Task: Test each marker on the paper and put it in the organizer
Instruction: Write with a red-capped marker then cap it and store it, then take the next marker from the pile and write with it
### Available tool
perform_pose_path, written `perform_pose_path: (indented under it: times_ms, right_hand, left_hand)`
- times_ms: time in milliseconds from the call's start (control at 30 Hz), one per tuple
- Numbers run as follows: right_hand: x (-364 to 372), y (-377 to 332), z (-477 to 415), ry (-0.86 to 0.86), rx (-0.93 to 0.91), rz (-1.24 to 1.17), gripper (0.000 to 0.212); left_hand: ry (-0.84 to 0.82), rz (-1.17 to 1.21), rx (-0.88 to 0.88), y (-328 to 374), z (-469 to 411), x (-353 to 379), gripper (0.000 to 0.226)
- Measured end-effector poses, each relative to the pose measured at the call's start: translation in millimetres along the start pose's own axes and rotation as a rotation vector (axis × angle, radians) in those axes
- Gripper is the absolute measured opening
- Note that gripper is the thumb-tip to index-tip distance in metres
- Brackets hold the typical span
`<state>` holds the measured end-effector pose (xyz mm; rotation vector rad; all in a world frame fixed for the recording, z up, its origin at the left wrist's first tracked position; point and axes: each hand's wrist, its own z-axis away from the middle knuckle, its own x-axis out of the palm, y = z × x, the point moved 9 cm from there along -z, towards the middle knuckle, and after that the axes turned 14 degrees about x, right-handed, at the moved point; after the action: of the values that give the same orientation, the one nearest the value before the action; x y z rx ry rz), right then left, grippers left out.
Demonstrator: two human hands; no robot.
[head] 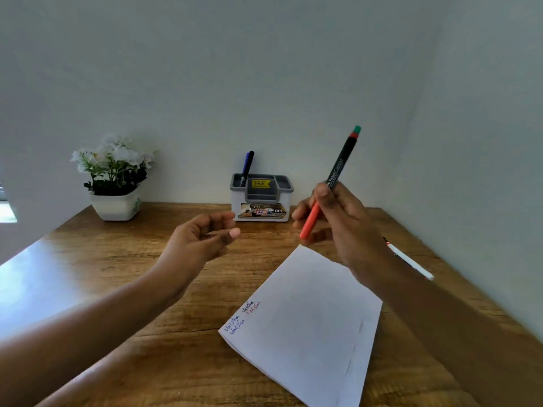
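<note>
My right hand (338, 218) grips a black-barrelled marker (342, 163) with a red cap pointing down and a green end pointing up, held above the desk to the right of the organizer. My left hand (202, 236) hovers in front of the organizer with its fingers loosely curled and holds nothing. The white and grey organizer (261, 198) stands at the back against the wall, with a blue marker and a black marker (246, 167) upright in its left compartment. A white paper (308, 318) lies on the desk with small handwritten words near its left edge.
A white pot of white flowers (116, 183) stands at the back left. Another white marker (411, 261) lies on the wooden desk (117, 274) near the right wall, partly hidden by my right arm. Walls close off the back and right sides.
</note>
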<state>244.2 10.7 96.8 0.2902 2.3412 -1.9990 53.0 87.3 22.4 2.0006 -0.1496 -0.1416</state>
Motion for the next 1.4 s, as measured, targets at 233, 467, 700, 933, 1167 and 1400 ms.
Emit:
perform_pose_path:
  times_ms: [233,467,700,933,1167,1400]
  right_hand:
    - [-12,-2,-109,0.146,0.103,0.88,0.021]
    - [19,-1,-200,0.11,0.256,1.12,0.022]
    - [52,-25,-235,0.088,0.255,0.884,0.017]
    - [60,-26,-271,0.082,0.349,0.818,0.016]
    - [39,-40,-279,0.213,0.244,0.633,0.014]
    - [32,-68,-265,0.225,0.047,0.697,0.013]
  left_hand:
    - [0.043,-0.272,-0.094,-52,-88,18,0.082]
    - [0.126,-0.22,-0.057,-75,-115,17,0.075]
    - [0.076,-0.183,-0.02,-74,-116,22,0.062]
    - [0.072,-0.183,-0.02,-75,-118,22,0.062]
    - [0.086,-0.199,0.004,-75,-119,20,0.057]
    - [0.084,-0.197,0.0,-76,-119,21,0.056]
